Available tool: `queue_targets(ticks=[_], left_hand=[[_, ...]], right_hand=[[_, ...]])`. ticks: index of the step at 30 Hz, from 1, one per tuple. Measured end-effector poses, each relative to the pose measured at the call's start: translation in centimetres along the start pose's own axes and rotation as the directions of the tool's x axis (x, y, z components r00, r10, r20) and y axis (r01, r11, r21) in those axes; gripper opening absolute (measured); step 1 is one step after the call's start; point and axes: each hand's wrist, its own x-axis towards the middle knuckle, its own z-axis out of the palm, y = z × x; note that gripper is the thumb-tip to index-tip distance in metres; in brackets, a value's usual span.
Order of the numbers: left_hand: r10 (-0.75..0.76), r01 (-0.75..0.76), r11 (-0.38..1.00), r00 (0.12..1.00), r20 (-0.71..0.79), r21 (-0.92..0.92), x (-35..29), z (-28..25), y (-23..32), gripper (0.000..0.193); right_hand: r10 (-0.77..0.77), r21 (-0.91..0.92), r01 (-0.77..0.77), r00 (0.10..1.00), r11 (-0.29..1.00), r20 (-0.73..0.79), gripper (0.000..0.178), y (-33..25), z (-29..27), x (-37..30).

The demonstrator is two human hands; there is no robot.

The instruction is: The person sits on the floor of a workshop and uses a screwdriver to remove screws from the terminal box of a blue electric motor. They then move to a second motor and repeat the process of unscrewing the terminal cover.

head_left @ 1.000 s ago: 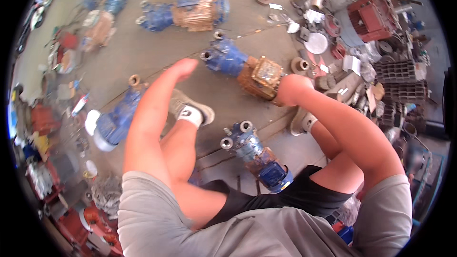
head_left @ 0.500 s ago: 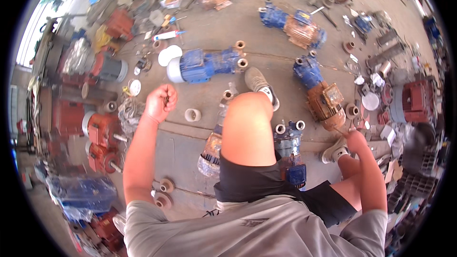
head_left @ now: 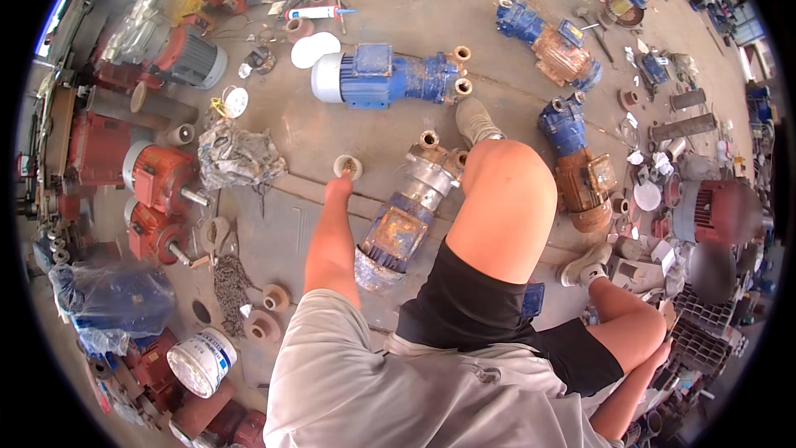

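Where a white cup is set on the floor beside a rusty blue motor, its rim is partly hidden by the left hand. How open this and the right hand are, or what is held, cannot be told.

Left arm extended toward twelve o'clock, left hand foremost — right hand at four o'clock, beside the bent right knee.

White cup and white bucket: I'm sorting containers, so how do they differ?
The cup is small; the bucket is far larger. The cup looks plain; the bucket carries blue printing. The left hand is at the cup; none touches the bucket. Both are round and whitish.
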Motion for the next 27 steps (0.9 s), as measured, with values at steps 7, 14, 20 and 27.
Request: queue_targets(ticks=[7,14,20,27], left_hand=[[0.054,-0.054,0.998,0.998,0.014,-0.031,-0.2,0.0,0.8,0.052],[0.420,-0.419,0.906,0.908,-0.002,0.061,-11.8,-10.1,2.8,0.034],[0.743,-0.741,0.669,0.669,0.017,-0.059,-37.3,-18.8,12.1,0.030],[0.898,-0.934,0.355,0.327,0.295,-0.042,-58.7,-16.9,18.5,0.032]], right_hand=[[0.089,0.642,0.016,0.988,0.766,-0.130,0.040,-2.3,3.4,-2.1],[-0.138,0.498,0.295,0.935,0.815,-0.327,0.028,-8.8,10.0,-10.9],[-0.493,0.329,0.461,0.870,0.824,0.015,0.027,-17.1,14.5,-20.1],[-0.649,0.664,0.050,0.282,0.746,0.707,0.027,-25.1,15.5,-41.9]])
